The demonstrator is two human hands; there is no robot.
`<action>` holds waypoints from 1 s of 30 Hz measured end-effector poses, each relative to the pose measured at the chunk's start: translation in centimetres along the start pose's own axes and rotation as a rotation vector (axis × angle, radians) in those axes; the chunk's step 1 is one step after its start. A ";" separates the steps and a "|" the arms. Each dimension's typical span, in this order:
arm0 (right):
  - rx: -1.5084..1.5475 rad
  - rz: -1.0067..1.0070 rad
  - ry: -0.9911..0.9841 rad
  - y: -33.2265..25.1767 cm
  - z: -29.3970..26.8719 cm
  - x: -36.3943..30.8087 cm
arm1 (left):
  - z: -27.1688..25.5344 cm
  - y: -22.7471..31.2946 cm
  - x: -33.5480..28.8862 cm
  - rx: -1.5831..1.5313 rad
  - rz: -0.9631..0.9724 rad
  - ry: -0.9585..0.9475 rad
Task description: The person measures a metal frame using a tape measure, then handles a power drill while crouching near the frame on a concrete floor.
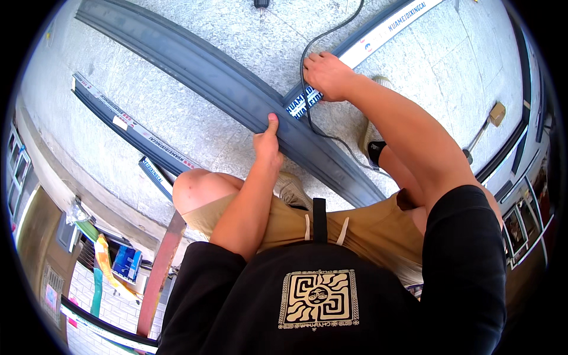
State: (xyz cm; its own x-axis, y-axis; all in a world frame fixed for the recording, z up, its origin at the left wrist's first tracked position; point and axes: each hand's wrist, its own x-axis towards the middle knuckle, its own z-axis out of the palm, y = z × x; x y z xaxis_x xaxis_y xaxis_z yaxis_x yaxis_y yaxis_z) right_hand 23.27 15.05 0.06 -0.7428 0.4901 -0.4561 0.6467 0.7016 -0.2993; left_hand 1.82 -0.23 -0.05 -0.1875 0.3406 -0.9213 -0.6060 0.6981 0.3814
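Left hand [267, 144] is clamped on the long grey profile [236, 92] running 10 to 4 o'clock, thumb on top. Right hand [327, 76] at 12 grips a second profile's [361, 44] end, by its white-and-blue label strip [305, 102]. Black cable [305, 62] loops beside it.

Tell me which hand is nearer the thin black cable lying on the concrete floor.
Right. The right hand rests beside the thin black cable, seemingly touching it; the left hand grips the long grey metal profile, apart from the cable.
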 end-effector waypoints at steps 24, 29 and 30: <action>2.031 1.724 1.118 -10.7 4.7 4.5 | 1.1 -0.6 0.2 0.104 0.026 0.113; 2.500 1.170 1.180 -12.4 2.3 1.9 | -0.4 0.1 1.1 0.130 0.108 0.142; 2.558 1.171 1.130 -12.3 1.8 2.9 | -1.5 -0.6 2.6 0.139 0.139 0.119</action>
State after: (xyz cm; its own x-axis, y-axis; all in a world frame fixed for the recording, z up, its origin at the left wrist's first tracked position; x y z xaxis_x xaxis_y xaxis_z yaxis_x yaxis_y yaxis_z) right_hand 13.49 6.93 0.95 0.2223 0.3631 -0.9048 -0.8325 -0.4124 -0.3700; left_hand 0.54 -0.76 -2.81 -0.3565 0.3692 -0.8583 -0.4570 0.7323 0.5048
